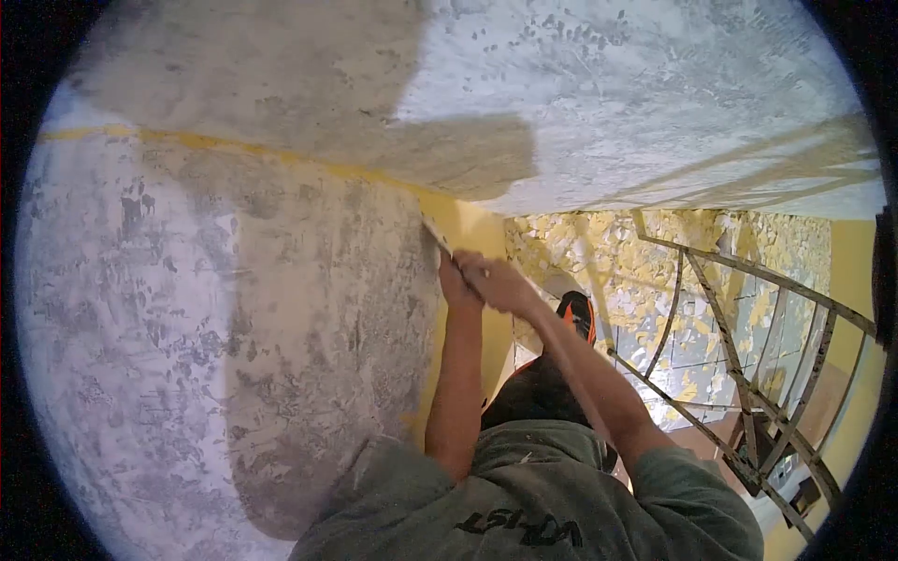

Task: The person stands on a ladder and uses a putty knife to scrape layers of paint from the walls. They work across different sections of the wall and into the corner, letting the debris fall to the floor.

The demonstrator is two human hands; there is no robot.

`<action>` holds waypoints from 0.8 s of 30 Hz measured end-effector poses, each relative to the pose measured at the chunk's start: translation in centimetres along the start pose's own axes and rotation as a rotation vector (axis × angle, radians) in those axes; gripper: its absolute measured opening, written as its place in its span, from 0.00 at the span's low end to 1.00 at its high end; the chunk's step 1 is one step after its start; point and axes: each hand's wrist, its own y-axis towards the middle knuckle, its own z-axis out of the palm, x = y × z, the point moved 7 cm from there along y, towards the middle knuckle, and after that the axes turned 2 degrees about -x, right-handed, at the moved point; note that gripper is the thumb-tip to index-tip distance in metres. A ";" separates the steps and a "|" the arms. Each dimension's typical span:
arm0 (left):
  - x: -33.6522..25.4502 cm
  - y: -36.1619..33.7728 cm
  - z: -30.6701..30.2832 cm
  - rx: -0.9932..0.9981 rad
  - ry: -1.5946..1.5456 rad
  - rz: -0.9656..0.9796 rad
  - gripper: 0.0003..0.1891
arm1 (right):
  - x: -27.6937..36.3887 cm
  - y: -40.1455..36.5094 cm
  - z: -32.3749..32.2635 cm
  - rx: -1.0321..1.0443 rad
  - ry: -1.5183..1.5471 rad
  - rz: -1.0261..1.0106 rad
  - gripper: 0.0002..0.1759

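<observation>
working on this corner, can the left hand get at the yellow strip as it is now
Most likely yes: the left hand is right beside the yellow strip, with the flat tool reaching its edge, and nothing visible blocks the way.

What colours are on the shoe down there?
The shoe is black with bright orange trim, best seen in the head view.

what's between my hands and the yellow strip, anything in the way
Nothing visible except the thin tool itself, which runs from the left hand toward the yellow strip; whether its tip touches is too small to tell. The right hand is beside the left, and the metal frame stands off to the right.
</observation>
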 end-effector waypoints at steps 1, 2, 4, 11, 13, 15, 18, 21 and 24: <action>0.0 -1.4 -0.9 -0.111 -0.019 0.004 0.19 | 0.3 -0.8 0.5 -0.112 -0.063 -0.222 0.20; -0.6 -2.7 -0.2 -0.112 -0.016 0.006 0.19 | 0.6 -2.0 1.4 -0.215 -0.124 -0.437 0.19; -1.6 -4.8 0.1 -0.178 0.126 -0.057 0.20 | 1.2 -1.9 2.4 -0.266 -0.017 -0.554 0.18; -0.6 1.8 0.1 -0.146 0.220 0.067 0.20 | -0.2 2.4 -0.3 -0.081 -0.068 -0.088 0.22; -1.4 -1.9 0.5 -0.174 0.104 0.005 0.20 | 0.2 0.8 1.9 -0.215 0.021 -0.306 0.22; -2.3 -1.5 -0.7 -0.179 0.170 -0.027 0.20 | 2.3 -0.8 1.9 -0.128 0.035 -0.188 0.21; -1.1 2.3 -0.6 -0.163 0.185 -0.082 0.20 | 3.3 2.2 -1.0 -0.148 0.125 -0.128 0.20; 0.9 2.7 -1.7 -0.114 0.205 -0.146 0.20 | 0.7 5.5 -1.1 -0.112 -0.085 -0.267 0.20; 1.5 0.1 -5.4 -0.063 0.235 -0.204 0.20 | -0.9 1.2 0.5 -0.012 0.058 0.109 0.19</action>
